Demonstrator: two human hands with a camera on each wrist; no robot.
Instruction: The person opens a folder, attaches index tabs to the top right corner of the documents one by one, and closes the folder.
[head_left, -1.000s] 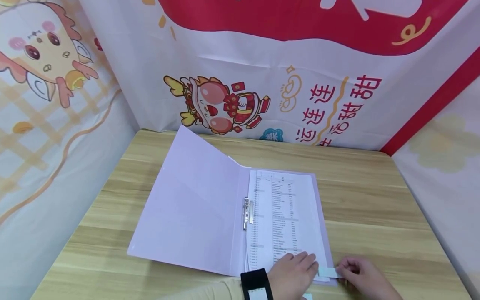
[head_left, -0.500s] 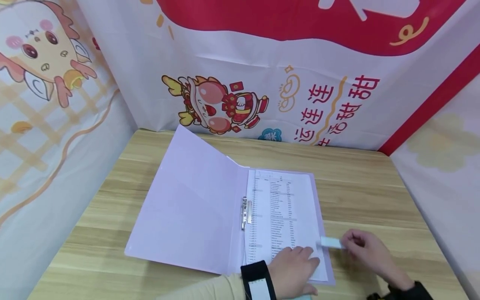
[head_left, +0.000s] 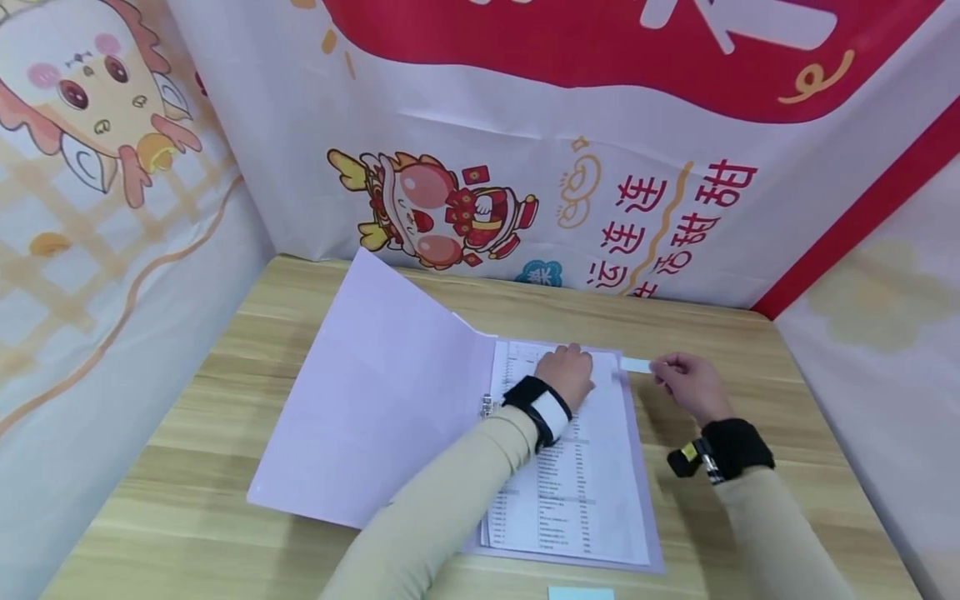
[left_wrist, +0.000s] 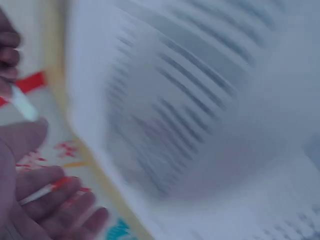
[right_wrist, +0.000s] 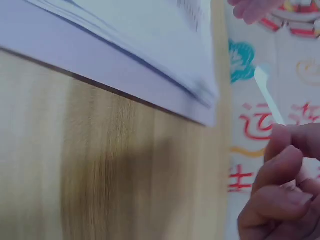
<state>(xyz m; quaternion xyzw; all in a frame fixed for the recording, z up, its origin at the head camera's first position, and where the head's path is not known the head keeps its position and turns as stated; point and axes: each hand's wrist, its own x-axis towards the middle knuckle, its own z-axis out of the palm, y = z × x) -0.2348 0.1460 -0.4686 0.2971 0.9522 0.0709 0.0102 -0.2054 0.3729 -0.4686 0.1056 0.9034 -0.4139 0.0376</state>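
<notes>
A lilac ring binder (head_left: 397, 400) lies open with printed sheets (head_left: 558, 525) on its right side. My left hand (head_left: 566, 375) is over the upper part of the sheets. In the left wrist view the left hand's fingers (left_wrist: 65, 205) look fairly straight, with nothing between them. Beyond the binder's upper right edge, my right hand (head_left: 692, 385) pinches one end of a pale blue sticky strip (head_left: 636, 365). The strip's free end points left, overlapping the sheets' top right corner in the head view. In the right wrist view, the strip (right_wrist: 267, 95) looks slightly bent at its tip.
A light blue paper pad (head_left: 581, 593) sits at the near table edge, partly cut off. The binder's metal clip (head_left: 487, 406) is partly hidden by the left arm. A printed cloth (head_left: 450, 100) hangs behind the wooden table (head_left: 187, 467).
Both hands have moved away from me, up toward the sheets' top. The right hand carries the sticky strip from the lower right corner to the upper right. The blue pad now shows.
</notes>
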